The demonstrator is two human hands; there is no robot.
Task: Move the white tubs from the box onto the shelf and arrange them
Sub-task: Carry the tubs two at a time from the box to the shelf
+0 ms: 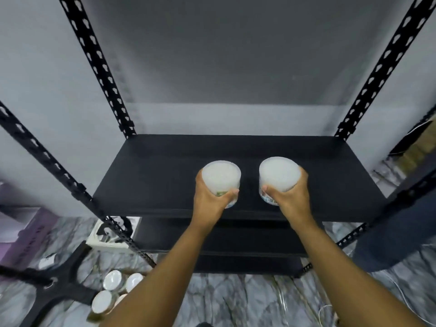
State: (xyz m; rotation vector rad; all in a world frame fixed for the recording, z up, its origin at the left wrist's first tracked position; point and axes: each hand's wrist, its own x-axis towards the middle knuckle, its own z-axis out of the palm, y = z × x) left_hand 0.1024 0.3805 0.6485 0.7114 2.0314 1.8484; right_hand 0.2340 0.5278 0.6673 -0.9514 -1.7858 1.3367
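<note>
You are at the placing step. Your left hand [213,200] grasps one white tub [221,179] from the near side, thumb wrapped across its front wall. Your right hand [291,197] grasps a second white tub [278,175] the same way. Both tubs are upright, side by side but apart, over the middle of the black shelf [153,180], toward its front edge. Whether their bases already rest on the board cannot be told from this view.

Judged from this, the next move calls for the following:
- Lower each tub until its base sits flat, then let go.
- Push both toward the back, so later rows have room in front.
- Keep them level; the lids look smooth and the walls may slip.

More tubs [112,280] wait in the box [94,316] on the floor at lower left, so the task appears to be at an early stage.
</note>
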